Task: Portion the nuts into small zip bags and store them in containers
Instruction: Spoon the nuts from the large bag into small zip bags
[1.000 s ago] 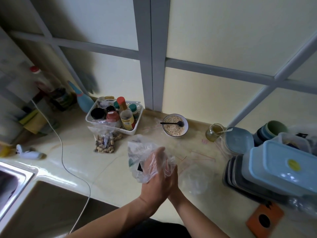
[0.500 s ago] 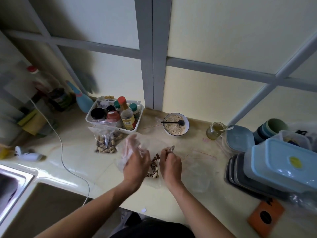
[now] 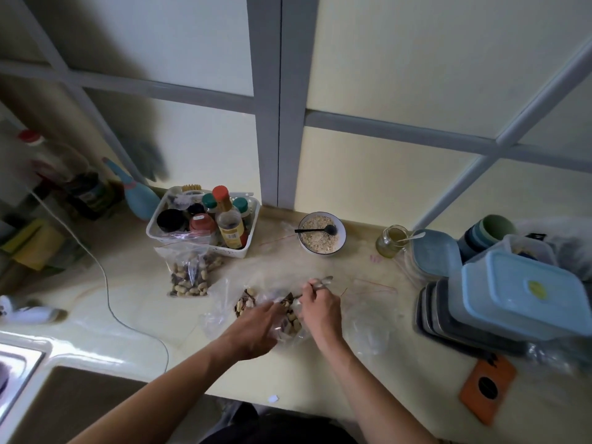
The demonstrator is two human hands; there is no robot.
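Glossy counter [image 3: 128, 334]; clear plastic bag [image 3: 189, 270]; metal spoon [image 3: 322, 281].

No text, brand or number is legible. The sauce bottle [image 3: 230, 226] in the white basket [image 3: 248, 248] near the counter's back edge carries a yellow label, its print unreadable; the blue container lid [image 3: 528, 288] at the right edge bears a blurred yellow sticker [image 3: 537, 290].
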